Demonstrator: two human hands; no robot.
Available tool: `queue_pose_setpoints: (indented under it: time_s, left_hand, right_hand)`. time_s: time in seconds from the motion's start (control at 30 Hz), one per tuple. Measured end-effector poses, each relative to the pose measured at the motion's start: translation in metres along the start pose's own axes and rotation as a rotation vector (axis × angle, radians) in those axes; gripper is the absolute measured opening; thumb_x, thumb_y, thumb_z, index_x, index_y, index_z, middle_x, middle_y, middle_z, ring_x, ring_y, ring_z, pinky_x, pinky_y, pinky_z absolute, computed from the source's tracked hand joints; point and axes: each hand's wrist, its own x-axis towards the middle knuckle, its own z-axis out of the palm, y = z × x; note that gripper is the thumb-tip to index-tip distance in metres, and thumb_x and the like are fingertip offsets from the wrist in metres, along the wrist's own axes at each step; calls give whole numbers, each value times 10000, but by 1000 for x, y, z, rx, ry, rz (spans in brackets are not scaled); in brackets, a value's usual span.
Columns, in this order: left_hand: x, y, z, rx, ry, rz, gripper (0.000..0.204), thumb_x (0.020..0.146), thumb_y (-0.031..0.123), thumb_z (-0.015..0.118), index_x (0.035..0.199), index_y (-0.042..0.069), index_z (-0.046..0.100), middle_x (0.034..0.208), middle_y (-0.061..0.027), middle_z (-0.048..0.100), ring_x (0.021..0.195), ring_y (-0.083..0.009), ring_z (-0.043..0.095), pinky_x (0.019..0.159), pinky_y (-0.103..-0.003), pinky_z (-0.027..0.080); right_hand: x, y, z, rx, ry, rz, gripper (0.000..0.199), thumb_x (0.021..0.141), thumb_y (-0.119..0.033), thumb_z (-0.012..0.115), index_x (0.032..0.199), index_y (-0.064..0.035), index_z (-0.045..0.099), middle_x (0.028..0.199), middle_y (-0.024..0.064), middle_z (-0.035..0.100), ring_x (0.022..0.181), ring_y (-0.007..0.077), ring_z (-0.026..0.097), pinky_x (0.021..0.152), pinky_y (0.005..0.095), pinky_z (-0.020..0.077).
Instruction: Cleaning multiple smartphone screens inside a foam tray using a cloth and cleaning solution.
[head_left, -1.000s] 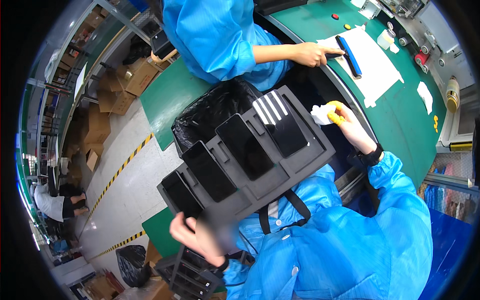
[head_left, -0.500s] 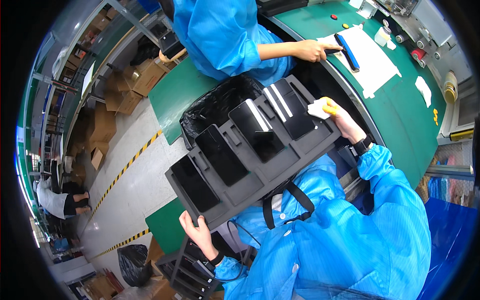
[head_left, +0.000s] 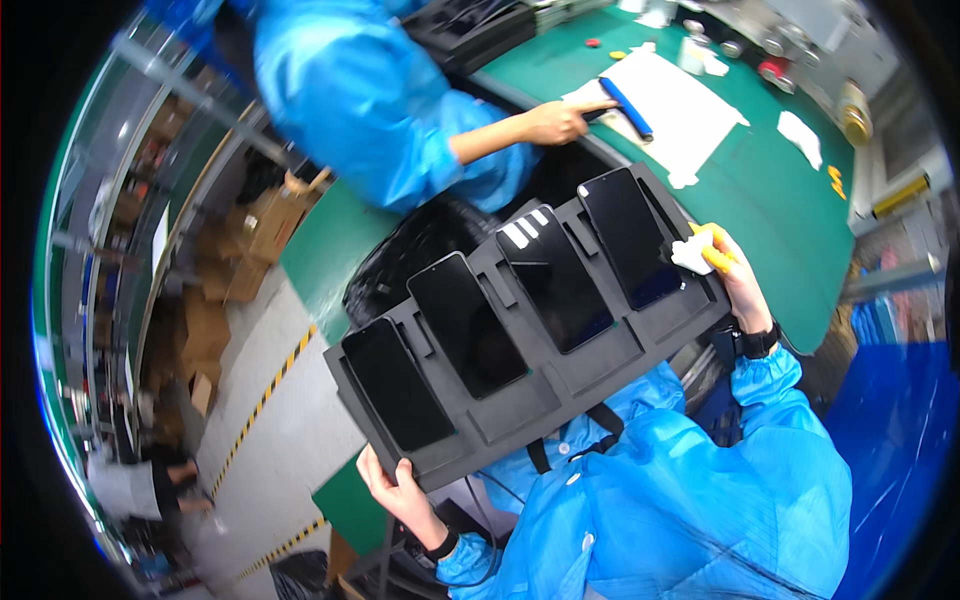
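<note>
I hold a dark grey tray [head_left: 515, 418] tilted in front of my body. Four slots aside, its recesses carry several black-screened smartphones, among them the leftmost phone [head_left: 398, 385] and the rightmost phone [head_left: 632, 238]; white light bars reflect on another phone [head_left: 556, 285]. My left hand [head_left: 400, 495] grips the tray's near left corner, thumb on top. At the right end, my right hand [head_left: 738, 280], with yellow finger covers, is closed on a crumpled white wipe [head_left: 692, 253] and supports the tray's edge; its lower fingers are hidden.
Across from me, a co-worker in blue holds a blue roller [head_left: 627, 108] over a white sheet [head_left: 695, 125] on the green bench [head_left: 790, 240]. A black bag [head_left: 415, 255] lies beyond the tray. Cardboard boxes [head_left: 265, 235] and a striped floor line [head_left: 265, 405] are at left.
In the picture, the tray and both hands have shifted right and slightly down, and the tray lies less steeply. The surroundings have slid left; light reflections on the phones have changed.
</note>
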Motion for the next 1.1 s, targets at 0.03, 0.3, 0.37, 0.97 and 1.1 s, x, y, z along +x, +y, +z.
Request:
queue_pose_setpoints:
  time_s: [0.03, 0.3, 0.37, 0.97, 1.1]
  left_hand:
    - [9, 12, 6, -19, -56, 34, 488, 705, -100, 478, 1188, -78, 545, 1153, -117, 490, 1061, -218, 537, 923, -293, 423]
    - [64, 131, 134, -210, -572, 398, 551, 713, -80, 513, 1262, -38, 508, 1175, -127, 456, 1133, -248, 492, 979, -342, 412]
    - [70, 155, 189, -263, -699, 509, 547, 732, -63, 529, 1277, -25, 500, 1176, -124, 457, 1120, -249, 492, 963, -351, 427]
    - [45, 249, 578, -303, -970, 686, 588, 768, -54, 517, 1346, 8, 426, 1174, -179, 547, 1089, -278, 547, 966, -381, 428]
    - [38, 259, 589, -278, -907, 740, 592, 737, -88, 517, 1321, -15, 453, 1112, -195, 561, 1023, -304, 576, 925, -379, 456]
  right_hand:
    - [-15, -5, -14, 16, 51, -48, 364, 916, -189, 579, 1220, -1, 505, 1102, 29, 565, 1038, 103, 530, 933, 246, 396]
    - [-153, -23, -143, -17, 511, -247, 259, 952, -173, 532, 1164, -25, 518, 1087, 32, 596, 1008, 113, 566, 896, 251, 429]
    - [-181, -25, -172, 15, 609, -247, 261, 947, -174, 533, 1157, -20, 516, 1069, 51, 613, 961, 119, 600, 833, 242, 468]
    - [-161, 58, -362, -559, 1293, -269, 269, 971, -135, 501, 1209, -10, 511, 1071, 86, 626, 971, 157, 587, 871, 292, 464]
    - [-148, 40, -289, -549, 1575, -464, 244, 987, -93, 442, 1192, 15, 521, 1147, 142, 615, 1003, 236, 604, 882, 336, 473]
